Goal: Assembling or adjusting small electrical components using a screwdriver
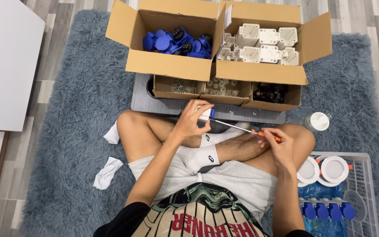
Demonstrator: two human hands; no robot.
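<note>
Head view: left hand (191, 123) grips white-blue part (206, 114); right hand's (275, 145) grip pinches orange screwdriver (243, 128), tip seemingly touching it.

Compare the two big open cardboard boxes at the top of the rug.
The left box holds blue and black parts in a loose heap; the right box holds white parts packed in rows. The left box's contents look lower, the right box's reach nearer the rim. Both are brown, flaps open, touching side by side.
</note>
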